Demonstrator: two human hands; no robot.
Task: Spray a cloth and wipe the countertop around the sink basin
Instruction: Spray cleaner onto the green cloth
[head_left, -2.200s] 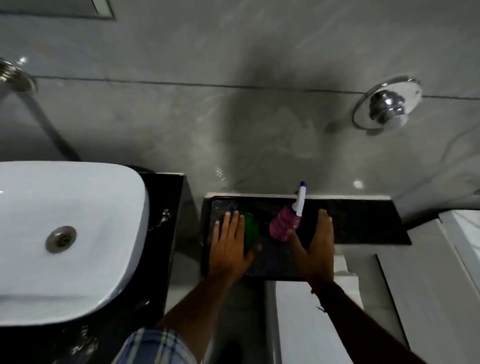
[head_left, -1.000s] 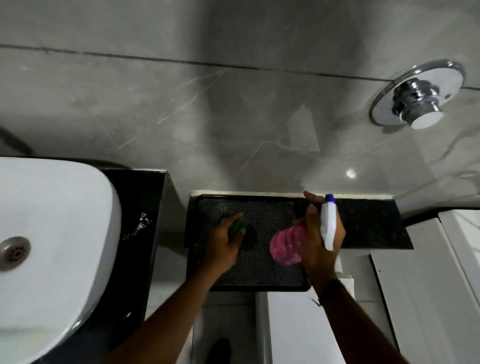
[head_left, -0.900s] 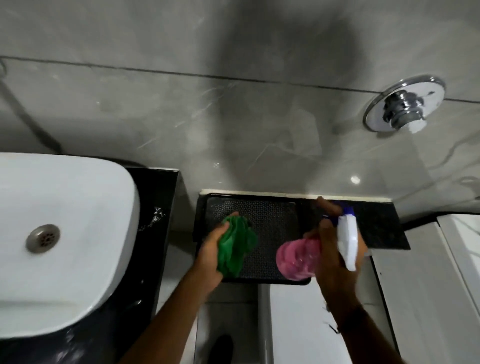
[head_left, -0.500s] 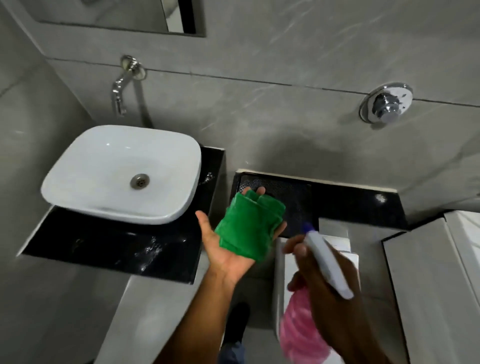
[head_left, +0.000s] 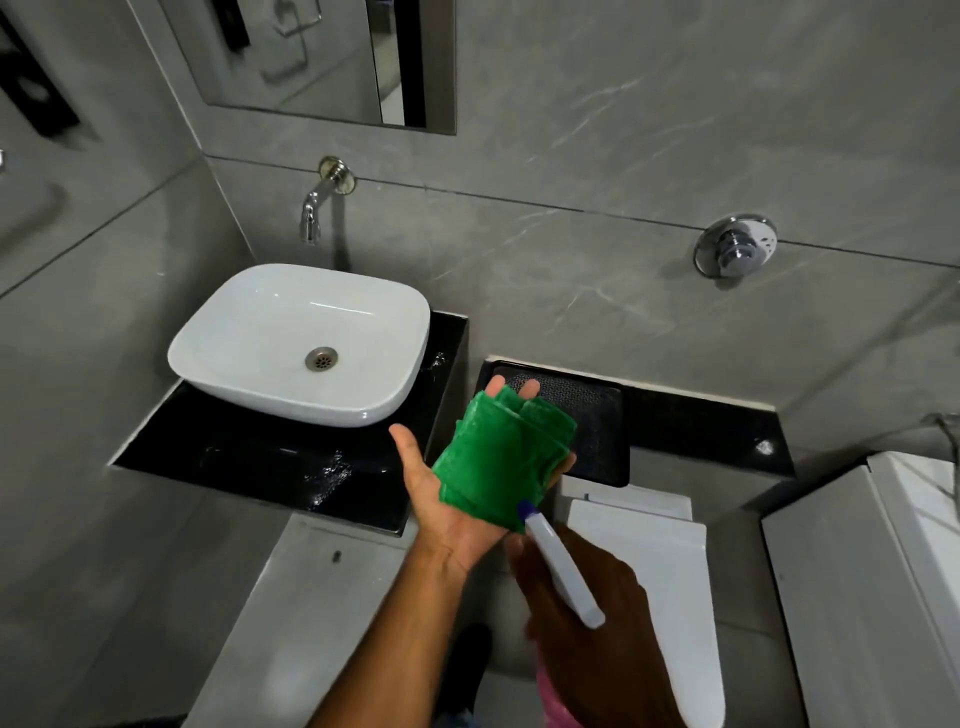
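My left hand (head_left: 441, 512) is held palm up with a folded green cloth (head_left: 501, 465) lying flat on it, fingers spread under the cloth. My right hand (head_left: 587, 618) grips a spray bottle (head_left: 558, 564) with a white head and a pink body that is mostly hidden below the hand. Its blue nozzle tip points at the cloth's near edge and almost touches it. The white sink basin (head_left: 306, 340) sits on a black countertop (head_left: 270, 457) to the left of both hands, with water drops glinting on the stone.
A wall tap (head_left: 311, 215) hangs above the basin, under a mirror (head_left: 322, 57). A black tray (head_left: 592, 421) lies on a black ledge (head_left: 711, 436) behind my left hand. A white toilet lid (head_left: 670, 582) is below, a chrome flush button (head_left: 735, 249) on the wall.
Both hands lifted the cloth and spray bottle off the black tray. The cloth now lies on my upturned left palm, and the bottle's nozzle has moved up close to it.
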